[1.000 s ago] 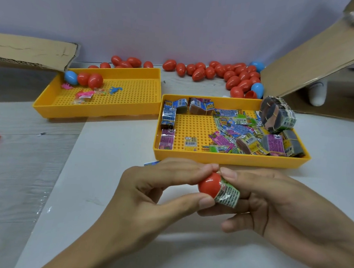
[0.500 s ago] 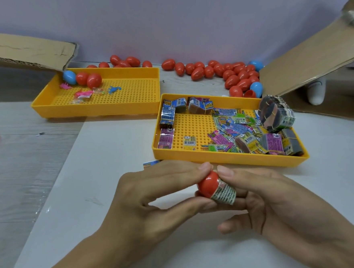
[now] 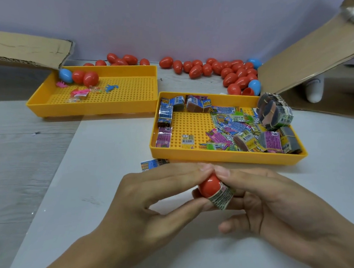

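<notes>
Around the red plastic egg (image 3: 209,186), the white desk (image 3: 106,170) lies open at 9 and 3 o'clock. A packet-filled yellow perforated plastic tray (image 3: 222,158) blocks 12 o'clock; a small printed paper packet (image 3: 152,164) lies at 10.

Both the left hand (image 3: 146,196) and right hand (image 3: 271,205) pinch a red egg (image 3: 209,185); a printed label (image 3: 222,198) wraps its right end, just before a yellow tray (image 3: 222,157).

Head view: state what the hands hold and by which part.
A red egg with a paper label round one end. The left hand pinches the bare red end between thumb and fingers; the right hand pinches the labelled end.
</notes>
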A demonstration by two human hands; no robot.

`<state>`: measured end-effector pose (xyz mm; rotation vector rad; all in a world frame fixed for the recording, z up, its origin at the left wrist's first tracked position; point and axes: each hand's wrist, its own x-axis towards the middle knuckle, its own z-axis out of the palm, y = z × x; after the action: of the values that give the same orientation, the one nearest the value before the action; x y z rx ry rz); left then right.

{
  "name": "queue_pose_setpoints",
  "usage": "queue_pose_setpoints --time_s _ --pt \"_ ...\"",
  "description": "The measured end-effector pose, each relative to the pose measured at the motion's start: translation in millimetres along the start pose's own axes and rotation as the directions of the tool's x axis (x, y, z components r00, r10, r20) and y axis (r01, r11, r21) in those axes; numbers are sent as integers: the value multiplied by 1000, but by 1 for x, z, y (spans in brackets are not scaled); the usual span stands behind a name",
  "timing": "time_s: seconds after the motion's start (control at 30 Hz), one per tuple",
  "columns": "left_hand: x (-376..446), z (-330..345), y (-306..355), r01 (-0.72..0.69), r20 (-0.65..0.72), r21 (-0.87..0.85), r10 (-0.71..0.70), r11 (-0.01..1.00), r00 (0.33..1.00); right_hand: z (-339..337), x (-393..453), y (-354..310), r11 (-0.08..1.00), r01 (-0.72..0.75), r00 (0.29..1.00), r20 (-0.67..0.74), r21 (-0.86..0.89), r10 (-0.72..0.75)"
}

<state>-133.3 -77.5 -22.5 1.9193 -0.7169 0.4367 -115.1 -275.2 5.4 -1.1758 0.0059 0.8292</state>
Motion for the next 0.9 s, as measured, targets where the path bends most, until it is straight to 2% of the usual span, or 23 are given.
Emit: queue_pose_setpoints --time_s 0.2,0.63,0.7,0.8,0.9 --pt "0 1 -1 23 -74 -50 -27 998 997 1 -1 -2 1000 -1 1000 24 -15 2" --pt "-3 2 -2 84 11 -60 -84 995 996 1 0 2 999 -33 998 -62 -6 32" --pt "-3 3 -3 130 -4 -142 -132 981 991 3 0 2 1000 -14 996 -83 -14 13" --pt "-3 6 1 251 -8 -354 -271 901 962 6 1 4 999 17 995 -99 -43 -21" --pt "-3 9 1 280 -70 -413 -337 867 939 9 2 4 999 34 995 -89 -23 -36"
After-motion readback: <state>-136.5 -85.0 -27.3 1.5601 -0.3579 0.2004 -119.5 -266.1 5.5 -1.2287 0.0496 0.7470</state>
